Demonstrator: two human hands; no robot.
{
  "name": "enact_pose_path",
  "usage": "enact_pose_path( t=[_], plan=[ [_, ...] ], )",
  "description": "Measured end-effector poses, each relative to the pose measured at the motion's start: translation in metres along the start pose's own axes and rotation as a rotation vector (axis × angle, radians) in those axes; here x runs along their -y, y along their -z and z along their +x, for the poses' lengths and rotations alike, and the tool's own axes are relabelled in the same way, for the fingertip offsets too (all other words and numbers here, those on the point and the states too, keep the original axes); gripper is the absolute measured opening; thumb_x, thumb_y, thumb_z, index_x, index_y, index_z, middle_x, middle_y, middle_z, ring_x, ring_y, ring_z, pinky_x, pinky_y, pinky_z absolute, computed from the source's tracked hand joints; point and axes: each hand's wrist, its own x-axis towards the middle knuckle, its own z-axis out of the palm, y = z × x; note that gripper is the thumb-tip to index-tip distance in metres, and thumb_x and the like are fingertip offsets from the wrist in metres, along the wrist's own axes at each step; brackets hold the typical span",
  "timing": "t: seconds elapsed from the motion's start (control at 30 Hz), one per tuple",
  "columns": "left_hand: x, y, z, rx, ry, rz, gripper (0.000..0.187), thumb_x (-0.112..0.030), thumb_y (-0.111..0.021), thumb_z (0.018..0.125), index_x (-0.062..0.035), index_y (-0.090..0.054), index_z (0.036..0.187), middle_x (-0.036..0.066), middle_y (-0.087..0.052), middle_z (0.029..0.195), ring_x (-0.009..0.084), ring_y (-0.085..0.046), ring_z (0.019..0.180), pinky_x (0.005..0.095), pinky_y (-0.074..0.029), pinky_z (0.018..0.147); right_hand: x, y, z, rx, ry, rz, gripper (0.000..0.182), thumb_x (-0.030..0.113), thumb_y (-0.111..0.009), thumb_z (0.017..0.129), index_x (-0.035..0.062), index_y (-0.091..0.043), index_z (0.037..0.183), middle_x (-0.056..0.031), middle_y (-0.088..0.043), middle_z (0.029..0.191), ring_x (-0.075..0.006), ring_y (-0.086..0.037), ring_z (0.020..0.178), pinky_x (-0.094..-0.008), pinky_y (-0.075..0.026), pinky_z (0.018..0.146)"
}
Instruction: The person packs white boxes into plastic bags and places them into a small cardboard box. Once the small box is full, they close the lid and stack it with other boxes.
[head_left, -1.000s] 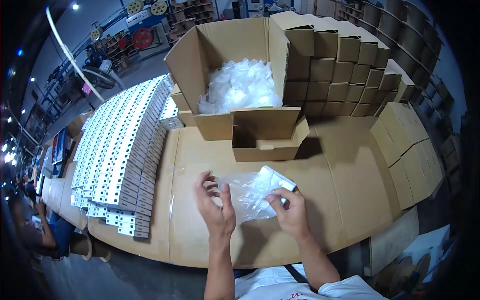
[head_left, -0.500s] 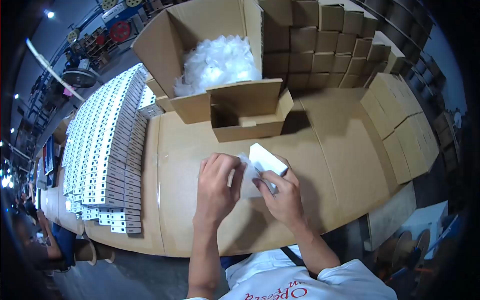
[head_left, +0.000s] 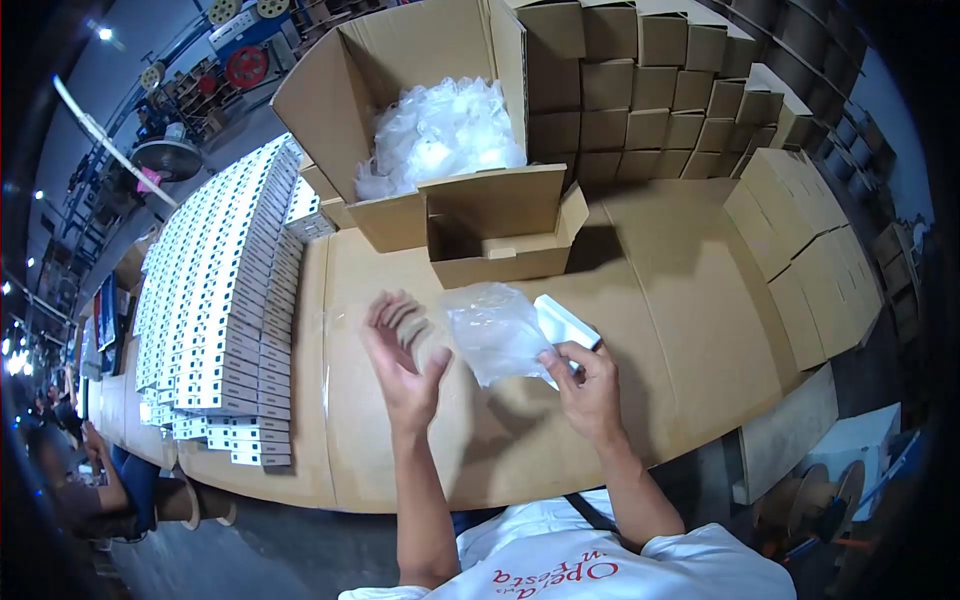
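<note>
My right hand (head_left: pixel 588 392) is closed on a clear plastic bag (head_left: pixel 495 335) and a small white box (head_left: pixel 565 325), with thumb and fingers pinching their near ends. The bag spreads out to the left of the white box. To the left of the bag, my left hand (head_left: pixel 405 365) is raised with its fingers apart and blurred, and it holds nothing. Beyond both hands, a small open cardboard box (head_left: pixel 500 268) stands on the cardboard-covered table (head_left: pixel 370 440).
Behind the small box, a large carton (head_left: pixel 390 222) holds many clear bags. Stacked white boxes (head_left: pixel 215 300) fill the left side. Brown cartons (head_left: pixel 610 85) are piled at the back, and more cartons (head_left: pixel 825 290) stand at the right. A person (head_left: pixel 95 480) is at the far left.
My left hand has let go of the bag, moved left and opened. The bag now lies spread out from my right hand, which has shifted slightly right and down with the white box.
</note>
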Motion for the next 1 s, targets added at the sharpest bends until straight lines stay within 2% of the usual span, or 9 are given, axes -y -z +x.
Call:
enact_pose_path(
  t=[0.07, 0.17, 0.33, 0.37, 0.47, 0.63, 0.67, 0.83, 1.0],
  plan=[
    [0.009, -0.005, -0.022, 0.205, 0.274, -0.207, 0.103, -0.027, -0.093, 0.071, -0.0023, -0.030, 0.149, 0.015, -0.051, 0.135, 0.0249, -0.054, 0.123, 0.0405, -0.046, 0.105, -0.009, -0.001, 0.000, -0.023, -0.038, 0.036, 0.022, 0.021, -0.077, 0.092, -0.0003, -0.074, 0.097, -0.0134, -0.065, 0.092, -0.0205, -0.060, 0.077, -0.0329, -0.049, 0.066],
    [0.012, -0.025, -0.029, 0.283, 0.343, -0.214, 0.084, -0.003, -0.090, 0.071, 0.0008, -0.042, 0.139, 0.015, -0.059, 0.131, 0.0232, -0.061, 0.121, 0.0392, -0.050, 0.106, -0.012, 0.004, -0.002, 0.098, -0.069, 0.001, 0.022, 0.020, -0.076, 0.093, -0.0012, -0.074, 0.096, -0.0107, -0.063, 0.090, -0.0165, -0.057, 0.073, -0.0308, -0.047, 0.062],
    [0.019, -0.027, -0.031, 0.268, 0.277, -0.148, 0.065, -0.003, -0.091, 0.072, -0.0006, -0.052, 0.124, 0.011, -0.064, 0.115, 0.0192, -0.066, 0.106, 0.0334, -0.056, 0.092, -0.024, 0.001, -0.002, 0.158, -0.092, 0.361, 0.021, 0.015, -0.072, 0.093, -0.0004, -0.072, 0.107, -0.0082, -0.065, 0.094, -0.0151, -0.062, 0.084, -0.0288, -0.052, 0.074],
    [0.021, -0.026, -0.033, 0.263, 0.259, -0.115, 0.065, -0.003, -0.092, 0.071, -0.0010, -0.053, 0.123, 0.009, -0.065, 0.112, 0.0187, -0.067, 0.105, 0.0329, -0.056, 0.091, -0.012, 0.016, 0.002, 0.203, 0.085, 0.270, 0.024, 0.006, -0.065, 0.094, -0.0007, -0.069, 0.117, -0.0095, -0.067, 0.103, -0.0160, -0.062, 0.104, -0.0293, -0.050, 0.091],
    [0.015, -0.022, -0.026, 0.302, 0.218, 0.009, 0.063, -0.005, -0.093, 0.069, -0.0027, -0.054, 0.119, 0.006, -0.063, 0.105, 0.0154, -0.066, 0.099, 0.0315, -0.057, 0.085, -0.015, 0.037, 0.024, 0.057, 0.007, 0.404, 0.027, -0.001, -0.060, 0.094, -0.0004, -0.070, 0.119, -0.0120, -0.068, 0.115, -0.0190, -0.058, 0.118, -0.0319, -0.044, 0.102],
    [0.014, -0.020, -0.030, 0.362, 0.263, 0.093, 0.060, -0.005, -0.093, 0.069, -0.0025, -0.055, 0.115, 0.005, -0.062, 0.102, 0.0144, -0.064, 0.094, 0.0307, -0.056, 0.083, 0.032, 0.041, 0.052, -0.051, 0.309, 0.580, 0.055, -0.004, -0.059, 0.096, -0.0015, -0.043, 0.148, -0.0185, -0.056, 0.137, -0.0219, -0.057, 0.122, -0.0328, -0.043, 0.107],
    [0.013, -0.020, -0.031, 0.364, 0.272, 0.110, 0.059, -0.005, -0.093, 0.070, -0.0024, -0.055, 0.115, 0.005, -0.062, 0.102, 0.0143, -0.064, 0.094, 0.0305, -0.056, 0.082, 0.037, 0.039, 0.058, -0.017, 0.350, 0.533, 0.061, -0.006, -0.061, 0.095, -0.0018, -0.034, 0.149, -0.0168, -0.054, 0.133, -0.0202, -0.058, 0.118, -0.0320, -0.046, 0.104],
    [0.017, -0.020, -0.035, 0.362, 0.251, 0.086, 0.054, -0.005, -0.091, 0.073, -0.0007, -0.056, 0.114, 0.008, -0.067, 0.102, 0.0159, -0.067, 0.094, 0.0315, -0.057, 0.082, 0.053, 0.011, 0.055, 0.023, 0.281, 0.593, 0.042, -0.008, -0.071, 0.089, 0.0029, -0.042, 0.118, -0.0080, -0.051, 0.115, -0.0155, -0.060, 0.109, -0.0316, -0.055, 0.096],
    [0.020, -0.016, -0.036, 0.300, 0.223, 0.089, 0.049, -0.008, -0.090, 0.075, 0.0012, -0.058, 0.112, 0.013, -0.073, 0.098, 0.0173, -0.071, 0.092, 0.0313, -0.058, 0.080, 0.047, 0.004, 0.053, 0.093, 0.218, 0.557, 0.039, -0.011, -0.068, 0.090, 0.0019, -0.043, 0.117, -0.0069, -0.048, 0.111, -0.0142, -0.061, 0.108, -0.0291, -0.056, 0.095]
  ],
)
